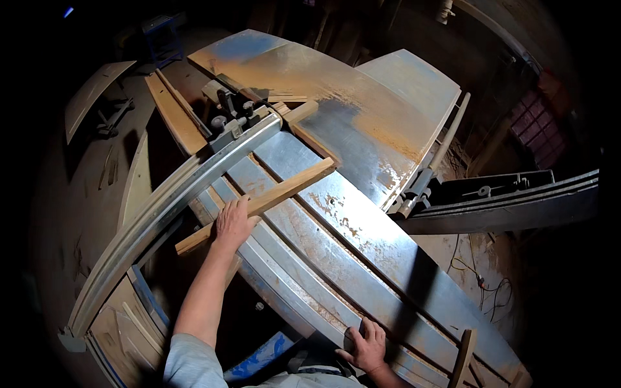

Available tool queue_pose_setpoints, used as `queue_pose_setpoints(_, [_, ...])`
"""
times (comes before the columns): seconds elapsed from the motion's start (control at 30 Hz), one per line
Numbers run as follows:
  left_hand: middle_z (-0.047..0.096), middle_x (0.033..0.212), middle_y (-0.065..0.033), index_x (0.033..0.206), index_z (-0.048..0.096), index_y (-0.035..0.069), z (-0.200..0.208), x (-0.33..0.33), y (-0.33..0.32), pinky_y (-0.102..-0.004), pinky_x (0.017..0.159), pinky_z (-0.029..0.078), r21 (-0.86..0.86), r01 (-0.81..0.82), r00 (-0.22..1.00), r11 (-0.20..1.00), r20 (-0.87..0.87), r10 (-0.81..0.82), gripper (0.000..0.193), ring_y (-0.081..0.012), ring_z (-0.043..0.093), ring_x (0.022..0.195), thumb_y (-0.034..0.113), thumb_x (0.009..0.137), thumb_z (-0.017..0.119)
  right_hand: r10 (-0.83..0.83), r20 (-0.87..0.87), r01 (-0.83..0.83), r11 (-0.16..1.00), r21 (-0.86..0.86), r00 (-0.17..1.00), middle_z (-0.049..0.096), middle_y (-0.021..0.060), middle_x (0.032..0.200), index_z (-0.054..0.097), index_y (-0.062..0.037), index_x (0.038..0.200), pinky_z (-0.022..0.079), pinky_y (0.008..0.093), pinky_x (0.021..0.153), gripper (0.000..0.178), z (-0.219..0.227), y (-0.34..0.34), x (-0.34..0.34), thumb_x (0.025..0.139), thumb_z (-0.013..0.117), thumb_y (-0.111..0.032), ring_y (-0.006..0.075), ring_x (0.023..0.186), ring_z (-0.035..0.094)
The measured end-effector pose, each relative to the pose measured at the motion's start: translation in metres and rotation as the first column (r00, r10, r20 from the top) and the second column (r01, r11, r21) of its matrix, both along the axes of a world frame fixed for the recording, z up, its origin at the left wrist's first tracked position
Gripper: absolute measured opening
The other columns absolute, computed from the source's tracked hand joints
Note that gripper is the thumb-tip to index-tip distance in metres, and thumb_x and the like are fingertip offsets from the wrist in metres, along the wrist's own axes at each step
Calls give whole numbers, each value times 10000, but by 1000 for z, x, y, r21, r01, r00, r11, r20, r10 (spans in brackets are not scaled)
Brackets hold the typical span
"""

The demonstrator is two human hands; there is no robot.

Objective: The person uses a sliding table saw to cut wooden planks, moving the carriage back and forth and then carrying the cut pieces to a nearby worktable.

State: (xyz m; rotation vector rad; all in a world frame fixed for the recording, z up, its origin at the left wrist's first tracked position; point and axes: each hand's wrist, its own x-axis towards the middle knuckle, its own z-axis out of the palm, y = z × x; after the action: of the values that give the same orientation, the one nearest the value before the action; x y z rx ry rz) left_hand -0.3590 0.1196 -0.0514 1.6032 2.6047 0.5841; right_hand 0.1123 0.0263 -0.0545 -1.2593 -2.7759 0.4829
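My left hand point(235, 223) is closed over a squared wooden strip point(294, 186), its fingers curled across the top face. The strip lies slantwise on a slotted metal machine table point(381, 239), with its near-left end sticking out past the edge. At the far end it reaches a dark slot near a wooden rail. My right hand point(367, 346) lies on the table's near edge with thumb and fingers apart, holding nothing. Wood dust and chips are scattered over the metal and along its grooves.
A long metal fence rail point(187, 178) with black clamps point(229, 119) curves along the left. Sawdust covers a wide board surface point(310, 77) beyond. Short wood pieces point(464, 355) lie at the lower right. A dark rail arm point(498, 207) juts out right, above cables point(480, 281) on the floor.
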Motion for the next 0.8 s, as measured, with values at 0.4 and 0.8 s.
queue_pose_setpoints(0.4, [710,993,-89,1122,706,7,15,-75,8,-329,709,530,-205,44,435,978,885,166,358,-156,666,846,316,964,618,-18,-15,17,999,-33,1000,476,172,1364,646,-220,1164,369,513,1041,615,5,-1,-4,681,821,-559,383,1248,449])
queue_pose_setpoints(0.8, [650,1104,-146,1078,644,63,17,-50,32,-481,961,461,-45,-38,993,998,113,42,349,-382,581,1107,285,832,754,-12,-22,12,1000,-26,1000,492,182,1357,666,-203,1141,368,509,1035,630,1,1,0,661,823,-581,383,1246,462])
